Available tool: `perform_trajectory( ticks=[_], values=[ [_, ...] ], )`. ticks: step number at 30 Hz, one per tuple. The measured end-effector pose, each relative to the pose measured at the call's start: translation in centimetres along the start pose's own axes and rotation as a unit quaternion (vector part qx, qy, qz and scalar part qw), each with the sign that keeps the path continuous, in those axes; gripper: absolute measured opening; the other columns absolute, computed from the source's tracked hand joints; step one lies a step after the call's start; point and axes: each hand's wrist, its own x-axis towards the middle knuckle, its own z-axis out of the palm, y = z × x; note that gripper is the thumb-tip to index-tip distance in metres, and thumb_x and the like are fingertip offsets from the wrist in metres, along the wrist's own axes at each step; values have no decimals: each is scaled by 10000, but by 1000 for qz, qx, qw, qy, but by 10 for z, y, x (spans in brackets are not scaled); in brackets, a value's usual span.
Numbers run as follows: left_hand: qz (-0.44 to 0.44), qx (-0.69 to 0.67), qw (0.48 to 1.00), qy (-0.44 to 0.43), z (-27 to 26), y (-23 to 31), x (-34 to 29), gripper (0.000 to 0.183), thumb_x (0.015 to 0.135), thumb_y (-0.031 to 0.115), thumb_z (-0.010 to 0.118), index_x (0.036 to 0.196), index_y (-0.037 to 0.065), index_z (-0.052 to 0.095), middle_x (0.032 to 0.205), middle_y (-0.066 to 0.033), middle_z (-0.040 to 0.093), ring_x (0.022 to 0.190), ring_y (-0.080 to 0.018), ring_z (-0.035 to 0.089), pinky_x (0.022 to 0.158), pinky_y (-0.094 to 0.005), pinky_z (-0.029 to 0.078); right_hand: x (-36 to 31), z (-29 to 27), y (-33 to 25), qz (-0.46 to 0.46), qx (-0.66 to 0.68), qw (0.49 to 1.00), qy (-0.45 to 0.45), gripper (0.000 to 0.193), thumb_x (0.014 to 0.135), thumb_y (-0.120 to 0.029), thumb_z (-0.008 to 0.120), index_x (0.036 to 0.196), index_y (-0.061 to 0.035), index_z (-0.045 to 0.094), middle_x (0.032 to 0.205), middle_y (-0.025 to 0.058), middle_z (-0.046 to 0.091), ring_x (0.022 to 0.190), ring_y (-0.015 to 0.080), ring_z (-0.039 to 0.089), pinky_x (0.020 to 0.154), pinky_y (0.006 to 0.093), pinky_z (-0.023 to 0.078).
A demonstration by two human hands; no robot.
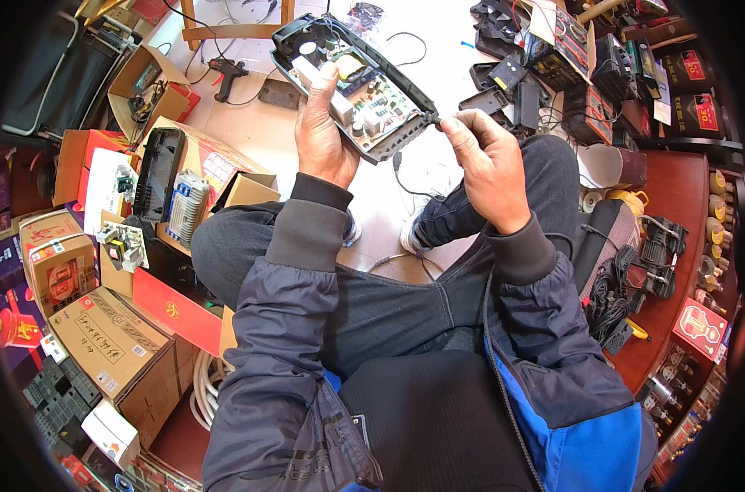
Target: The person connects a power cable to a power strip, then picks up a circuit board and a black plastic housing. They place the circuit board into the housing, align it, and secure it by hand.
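My left hand (327, 139) is wrapped round the near left side of an open black plastic case (409, 92), its thumb over the edge. Inside the case sits a circuit board (382, 97) with a yellow-topped transformer, white blocks and small parts. The case is held tilted above the floor between my knees. At its right end my right hand (491, 168) pinches a black cable (432, 120) between thumb and fingers, close to where it meets the case. Just what lies under the fingertips is hidden. A thin black cord with a plug (397, 159) hangs below the case.
A black and red glue gun (227, 75) and a dark flat cover (279, 94) lie on the floor ahead. Cardboard boxes (110, 340) crowd my left, beside a loose circuit board (124, 245). Black cases (504, 82) pile up at far right, near a reddish-brown shelf (672, 184).
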Motion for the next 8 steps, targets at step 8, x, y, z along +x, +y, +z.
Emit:
perform_trajectory(
  ticks=[8],
  values=[
    [-57,-37,997,-27,-5,4,1,519,981,240,701,1411,42,485,1264,-108,646,1089,-256,691,915,-448,615,8,-4,-9,-35,-104,994,0,297,1019,-272,671,1006,24,697,695,-11,543,654,76,452,587,271,391]
  ],
)
